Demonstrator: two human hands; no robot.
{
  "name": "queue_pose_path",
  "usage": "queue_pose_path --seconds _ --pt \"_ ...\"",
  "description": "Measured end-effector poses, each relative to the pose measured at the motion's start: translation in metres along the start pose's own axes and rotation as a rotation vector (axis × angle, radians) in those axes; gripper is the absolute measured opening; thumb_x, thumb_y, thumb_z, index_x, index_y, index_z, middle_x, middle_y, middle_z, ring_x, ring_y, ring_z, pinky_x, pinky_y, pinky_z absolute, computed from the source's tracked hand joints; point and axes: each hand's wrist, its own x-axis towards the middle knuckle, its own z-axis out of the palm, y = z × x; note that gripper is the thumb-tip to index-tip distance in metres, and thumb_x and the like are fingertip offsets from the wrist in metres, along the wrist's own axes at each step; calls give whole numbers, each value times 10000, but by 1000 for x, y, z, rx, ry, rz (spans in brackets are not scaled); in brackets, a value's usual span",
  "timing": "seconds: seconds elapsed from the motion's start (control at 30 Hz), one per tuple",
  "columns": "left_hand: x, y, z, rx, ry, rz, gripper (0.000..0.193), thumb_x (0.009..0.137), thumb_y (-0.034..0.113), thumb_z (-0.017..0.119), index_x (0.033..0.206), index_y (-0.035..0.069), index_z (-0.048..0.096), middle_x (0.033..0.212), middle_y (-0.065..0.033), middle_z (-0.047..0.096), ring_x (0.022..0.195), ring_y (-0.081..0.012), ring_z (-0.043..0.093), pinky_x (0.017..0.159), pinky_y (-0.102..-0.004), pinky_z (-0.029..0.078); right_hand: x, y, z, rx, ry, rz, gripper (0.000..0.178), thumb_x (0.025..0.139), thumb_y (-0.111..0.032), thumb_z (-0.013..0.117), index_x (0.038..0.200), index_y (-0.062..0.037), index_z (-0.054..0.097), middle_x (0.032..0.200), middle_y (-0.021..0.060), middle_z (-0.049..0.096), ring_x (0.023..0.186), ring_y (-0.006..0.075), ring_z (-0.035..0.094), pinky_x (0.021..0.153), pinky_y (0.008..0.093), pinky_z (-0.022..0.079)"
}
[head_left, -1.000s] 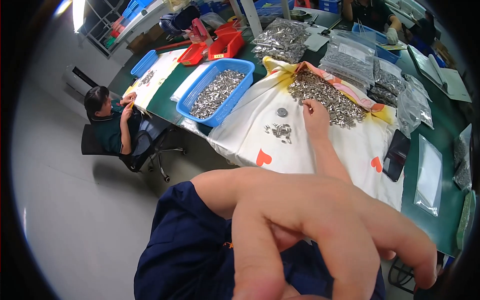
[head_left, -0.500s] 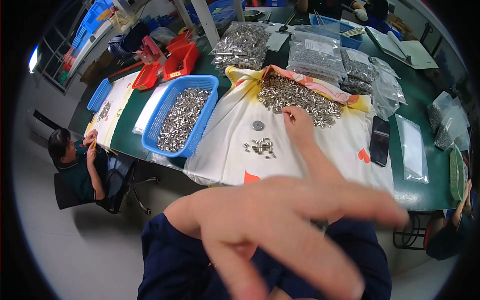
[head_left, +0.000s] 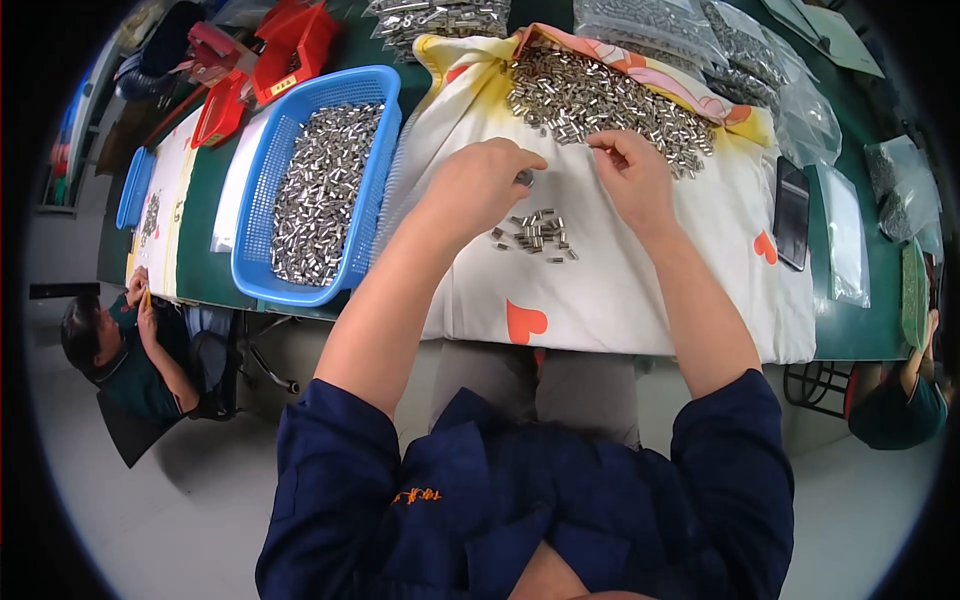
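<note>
1. On the white cloth with orange hearts that covers the green table, a seated person in a dark blue jacket sorts small silver metal cylinders.
2. Left hand is curled narrow, thumb and fingertips pinched on one small piece at its tip; what exactly that piece is, I cannot tell from this view.
3. Right hand rests at the near edge of the big heap of cylinders, its fingers bent and close together, touching loose pieces rather than gripping anything I can make out.
4. Between and just below the hands sits a small cluster of cylinders, set apart from the heap.
5. Judging by the amounts, the work looks partly done: the blue basket to the person's left holds a deep layer of the same pieces, yet the heap on the cloth is large, so plenty remains.
6. Cylinders in the small cluster lie flat on their sides, several with their long axes roughly parallel, pointing away from the person; a few strays lie crosswise.
7. Those in the heap and basket point every way.
8. Clear bags of parts and red bins lie at the far side.
</note>
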Motion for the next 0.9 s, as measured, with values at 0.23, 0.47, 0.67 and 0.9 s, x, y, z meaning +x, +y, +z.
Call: queue_pose_path --seconds 0.23,0.47,0.67,0.9 --pt "7 -4 7 94 -110 58 261 670 59 598 930 54 603 859 -103 573 749 -242 565 692 -306 451 -3 -6 -2 -4 9 13 142 731 -75 535 850 -54 609 818 71 587 702 177 556 593 263 450" --pt "-3 -1 1 -365 -45 -166 263 693 40 573 953 47 612 862 -57 583 723 -164 555 668 -268 446 -7 -14 -1 162 -62 33 146 724 -60 527 842 -47 612 795 52 581 657 137 533 582 244 436" --pt "-10 -16 16 -1442 -83 -236 343 754 29 557 1096 19 524 941 -14 568 793 -88 514 711 -246 436 -15 -29 0 460 -163 90 126 717 -55 552 826 -27 609 743 11 570 622 74 478 591 208 407" --pt "-8 -21 27 -1494 -157 -203 374 755 16 573 1122 23 506 1002 -38 562 879 -100 530 760 -242 448 -15 -34 1 506 -180 108 104 724 -66 572 805 -11 605 735 6 579 630 67 488 597 207 413"
